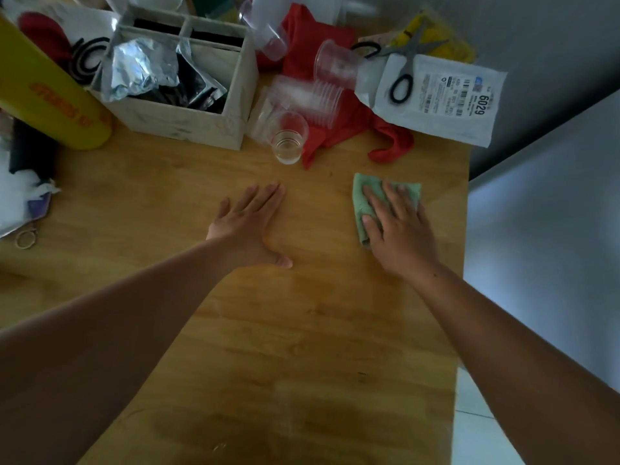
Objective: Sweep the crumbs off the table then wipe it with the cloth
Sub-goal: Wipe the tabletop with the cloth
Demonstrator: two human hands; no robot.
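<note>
A folded green cloth [364, 199] lies on the wooden table [302, 330] near its right edge. My right hand [399, 226] presses flat on the cloth with fingers spread, covering most of it. My left hand [250, 223] rests flat on the bare wood to the left of the cloth, fingers straight and together, holding nothing. A few pale specks [219, 447] show on the wood near the table's front. A darker patch of wood runs down the middle toward me.
Along the far side stand a white divided box [181, 119], a clear plastic cup [288, 144], stacked cups [318, 100] on red fabric [392, 146], a white mailer bag [446, 105] with scissors [406, 72], and a yellow cylinder [43, 92]. The table's right edge drops off.
</note>
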